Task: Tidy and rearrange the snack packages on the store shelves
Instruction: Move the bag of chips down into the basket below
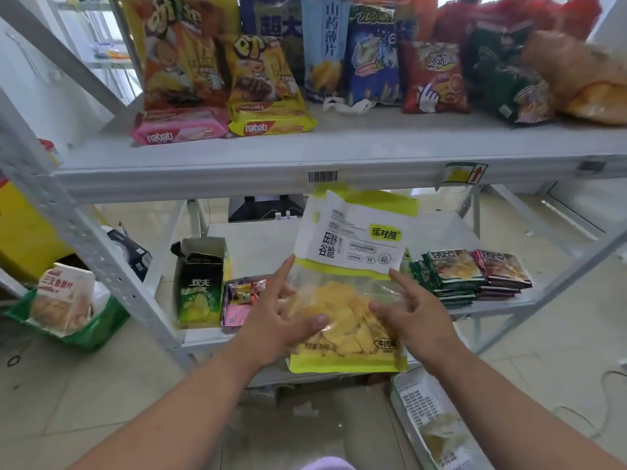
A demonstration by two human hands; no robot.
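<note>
Big chip bag [353, 283] held upright in front of lower shelf [502, 305], just under upper shelf edge [339, 164]. Left hand [281, 320] and right hand [410, 320] clasped on clear lower half, thumbs in front, fingers loosely curled. Probably light, crinkly, slippery film; chips crushable. Best gripped by side seams, not squeezed mid-bag.

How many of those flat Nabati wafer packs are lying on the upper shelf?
2. The pink Nabati pack lies at the shelf's front left; the yellow Nabati pack lies right beside it. Others may hide behind the standing bags.
</note>
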